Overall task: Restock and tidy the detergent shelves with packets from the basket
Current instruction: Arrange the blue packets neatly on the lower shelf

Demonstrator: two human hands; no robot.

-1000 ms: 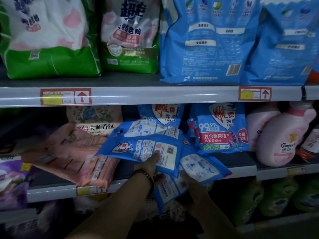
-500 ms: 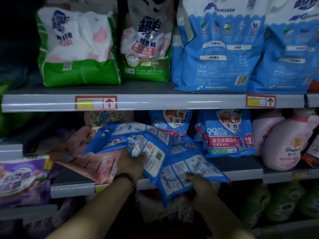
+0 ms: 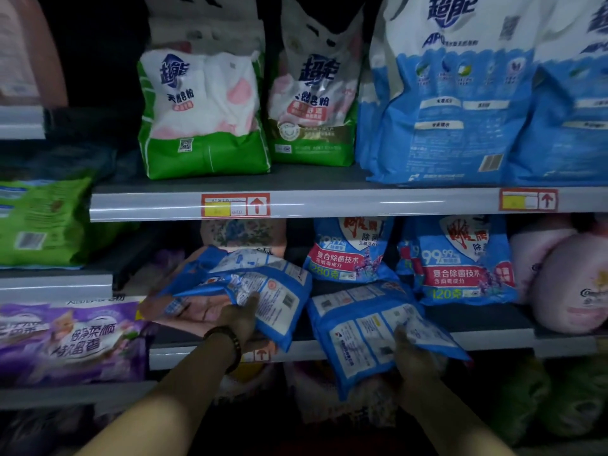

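My left hand [image 3: 238,319] grips a bundle of blue detergent packets [image 3: 263,284], back side up, over the left part of the middle shelf [image 3: 487,339]. My right hand [image 3: 413,355] holds a second stack of blue packets [image 3: 358,334] that hangs over the shelf's front edge. Behind them two blue packets stand upright, one marked 280 [image 3: 348,251] and one marked 120 [image 3: 460,261]. A pink packet [image 3: 194,311] lies flat under the left bundle. The basket is not in view.
Green and white bags [image 3: 200,113] and big blue bags [image 3: 460,103] fill the upper shelf. Pink softener bottles [image 3: 569,284] stand at the right. A purple pack [image 3: 72,340] and a green pack [image 3: 42,222] sit on the left shelves. Dark goods lie on the shelf below.
The two blue stacks have come apart: my left hand drew its bundle leftward, my right hand holds the other stack lower right. The view has shifted down and left.
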